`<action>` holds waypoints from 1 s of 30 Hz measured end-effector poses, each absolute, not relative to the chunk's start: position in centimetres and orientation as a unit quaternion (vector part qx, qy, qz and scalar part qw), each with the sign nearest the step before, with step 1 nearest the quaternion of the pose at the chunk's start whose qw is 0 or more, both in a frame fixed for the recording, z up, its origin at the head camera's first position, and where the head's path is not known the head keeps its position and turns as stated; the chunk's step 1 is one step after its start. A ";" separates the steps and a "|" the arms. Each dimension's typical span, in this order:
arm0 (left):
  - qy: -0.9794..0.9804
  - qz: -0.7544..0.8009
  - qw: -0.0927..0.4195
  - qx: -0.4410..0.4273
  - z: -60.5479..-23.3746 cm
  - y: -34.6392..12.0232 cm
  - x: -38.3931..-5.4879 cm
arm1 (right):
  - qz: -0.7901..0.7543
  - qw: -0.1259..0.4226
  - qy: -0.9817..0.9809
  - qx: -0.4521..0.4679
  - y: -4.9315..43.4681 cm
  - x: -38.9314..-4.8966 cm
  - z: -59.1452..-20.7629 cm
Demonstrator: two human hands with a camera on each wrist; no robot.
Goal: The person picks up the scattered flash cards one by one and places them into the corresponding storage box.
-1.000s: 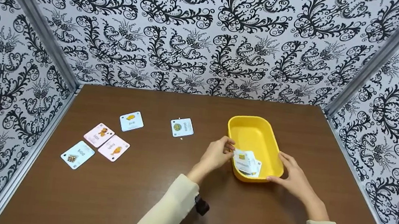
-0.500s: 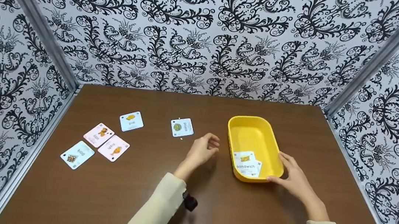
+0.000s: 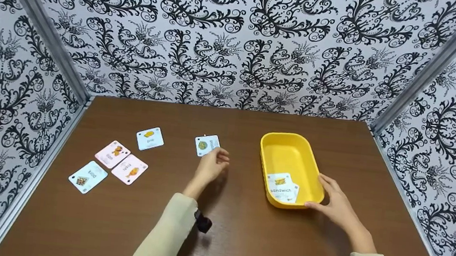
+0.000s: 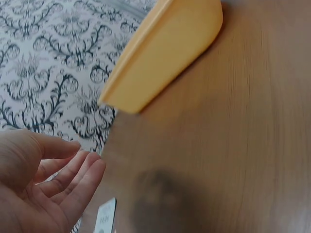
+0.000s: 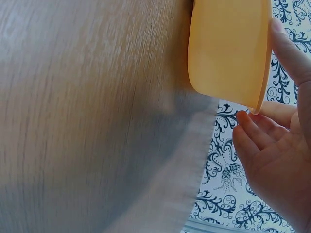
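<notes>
My left hand [image 3: 210,165] hovers beside a light blue picture card [image 3: 206,143], overlapping its near right corner in the head view. Its fingers are loosely bent with nothing between them, as the left wrist view of the hand [image 4: 53,182] confirms. With thumb and fingers my right hand [image 3: 335,203] grips the rim of a yellow plastic bin [image 3: 293,154] at its near right corner. Inside the bin's near end lies a card reading "sandwich" [image 3: 279,183], partly overlapping another card [image 3: 295,191].
Several more picture cards lie on the left of the brown table [image 3: 241,239]: a blue card [image 3: 150,138] farther back, a pink lion card [image 3: 113,154], a pink fish card [image 3: 130,169] and a blue card [image 3: 88,177]. Patterned walls [image 3: 235,61] enclose the back and sides.
My left hand has let go of the sandwich card in the bin and moved left to the light blue card. My right hand stays on the bin's rim.
</notes>
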State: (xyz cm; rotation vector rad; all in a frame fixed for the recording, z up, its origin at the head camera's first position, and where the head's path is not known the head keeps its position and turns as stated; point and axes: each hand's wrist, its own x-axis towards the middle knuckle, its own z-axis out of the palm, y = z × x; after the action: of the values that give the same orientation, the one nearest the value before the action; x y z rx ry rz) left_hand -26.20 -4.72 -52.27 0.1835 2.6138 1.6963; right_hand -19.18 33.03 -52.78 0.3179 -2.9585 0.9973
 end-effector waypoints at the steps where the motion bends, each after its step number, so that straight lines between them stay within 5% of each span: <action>1: 0.842 0.536 0.004 0.058 -52.4 -5.0 -26.3 | 0.318 0.003 -0.943 0.102 33.1 -19.2 -52.8; 30: 0.921 0.383 -0.065 -0.026 -54.9 -10.0 -30.4 | 0.319 0.005 -0.944 0.088 32.8 -19.1 -52.9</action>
State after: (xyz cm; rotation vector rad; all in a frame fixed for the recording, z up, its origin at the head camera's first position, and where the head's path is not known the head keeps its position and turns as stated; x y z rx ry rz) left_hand -30.45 -9.96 -54.87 -0.0839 3.0188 1.2565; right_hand -19.12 32.83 -52.91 0.2758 -2.9547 0.9975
